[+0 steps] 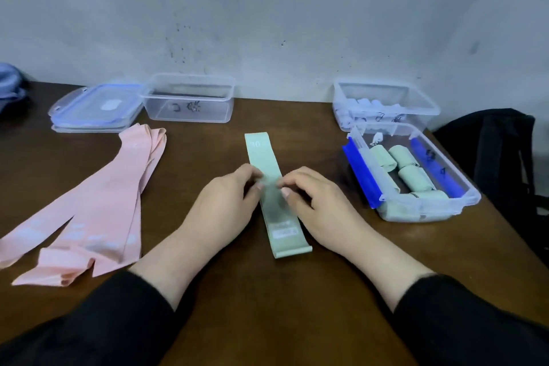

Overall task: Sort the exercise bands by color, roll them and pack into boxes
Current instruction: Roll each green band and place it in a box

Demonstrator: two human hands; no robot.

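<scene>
A flat green band (274, 187) lies lengthwise on the brown desk (297, 306), straight ahead of the person, its near end toward the body and its far end pointing at the wall. Both hands meet at its middle: the left hand (225, 202) has its curled fingertips on the band's left edge, the right hand (315, 202) on the right edge — whether they pinch the strip or only press it flat is blurred, so I cannot tell.

The band looks thin, soft and light, with a rubbery surface that probably clings to the wood instead of sliding. It will flop if lifted by one point, so the better hold is likely at one short end, both thumbs tucking it over to start a tight roll.

To the right, a clear box with blue clips (416, 181) already holds several green rolls (413, 177). Behind it another box (386, 104) holds pale rolls. On the left, pink bands (89, 211) lie unrolled — near an empty box (190, 101) and stacked lids (95, 107).
</scene>
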